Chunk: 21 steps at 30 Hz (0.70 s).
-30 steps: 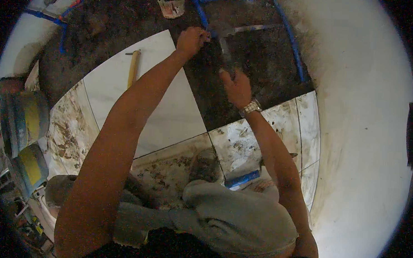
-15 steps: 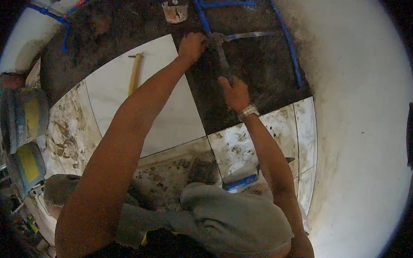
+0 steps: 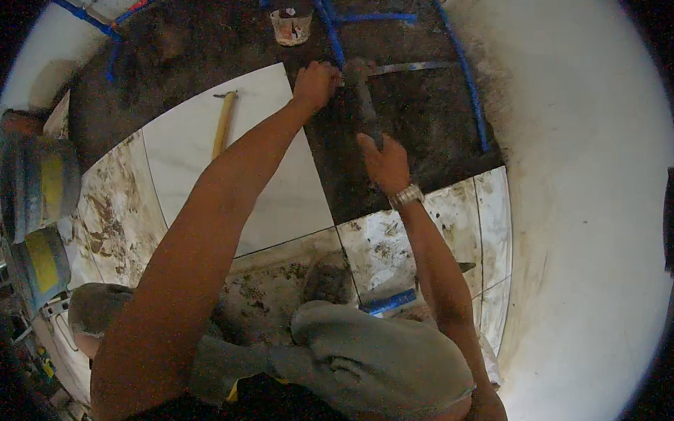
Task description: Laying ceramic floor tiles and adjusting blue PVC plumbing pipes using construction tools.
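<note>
My right hand is closed round the dark handle of a hammer-like tool. Its blurred head lies over the dark bed, at the near end of a blue pipe. Just left of that head, my left hand is closed with its fingers bent down; a small pale bit shows at the fingertips, too unclear to name. Under my left forearm lies a large white tile, its far corner near my left hand. On the tile rests a wooden-handled hammer, partly covered by my arm.
A stained white bucket stands on the dark bed beyond the tile. Another blue pipe runs along the right side near the white wall. A pale strip crosses the bed. A blue-edged tool lies by my knee.
The view has shifted slightly, so the bucket and hands sit a little lower. The tool's head is more blurred now. Both hands keep nearly the same places.
</note>
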Motion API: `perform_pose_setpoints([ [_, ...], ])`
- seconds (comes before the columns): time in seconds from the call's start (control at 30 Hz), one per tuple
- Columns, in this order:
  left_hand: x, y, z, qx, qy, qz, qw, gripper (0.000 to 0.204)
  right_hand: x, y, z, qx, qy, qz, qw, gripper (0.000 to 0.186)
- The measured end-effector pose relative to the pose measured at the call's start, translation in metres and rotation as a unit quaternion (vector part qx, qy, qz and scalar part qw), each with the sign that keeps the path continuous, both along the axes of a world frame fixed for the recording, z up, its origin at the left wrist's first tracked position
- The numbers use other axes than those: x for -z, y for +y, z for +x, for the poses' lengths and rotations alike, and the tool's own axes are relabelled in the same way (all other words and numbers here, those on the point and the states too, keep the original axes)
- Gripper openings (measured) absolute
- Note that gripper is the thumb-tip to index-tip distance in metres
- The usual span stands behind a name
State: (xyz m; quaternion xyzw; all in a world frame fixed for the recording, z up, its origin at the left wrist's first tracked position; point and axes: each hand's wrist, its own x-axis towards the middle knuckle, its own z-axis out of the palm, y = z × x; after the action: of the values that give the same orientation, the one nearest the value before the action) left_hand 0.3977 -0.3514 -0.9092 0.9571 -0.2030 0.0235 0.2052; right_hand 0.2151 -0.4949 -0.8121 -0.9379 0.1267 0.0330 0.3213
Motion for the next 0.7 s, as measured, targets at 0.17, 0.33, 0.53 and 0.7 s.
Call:
perform_pose_setpoints([
  [0.17, -0.012, 0.028, -0.021, 0.047, -0.019, -0.069, 0.996, 0.023, -0.042, -0.002, -0.02, 0.014, -0.075, 0.316, 0.946, 0.028],
  [0.33, -0.021, 0.062, -0.031, 0.029, 0.0, -0.027, 0.999, 0.03, -0.021, 0.01, -0.01, -0.012, -0.1, 0.277, 0.956, 0.027],
  [0.53, -0.031, 0.035, 0.011, 0.101, -0.02, 0.042, 0.994, 0.048, -0.006, 0.002, -0.005, -0.012, -0.066, 0.2, 0.977, 0.027],
  [0.7, -0.029, 0.021, 0.039, 0.204, -0.071, 0.175, 0.961, 0.057, -0.042, -0.001, -0.012, -0.063, -0.123, 0.192, 0.972, 0.025],
])
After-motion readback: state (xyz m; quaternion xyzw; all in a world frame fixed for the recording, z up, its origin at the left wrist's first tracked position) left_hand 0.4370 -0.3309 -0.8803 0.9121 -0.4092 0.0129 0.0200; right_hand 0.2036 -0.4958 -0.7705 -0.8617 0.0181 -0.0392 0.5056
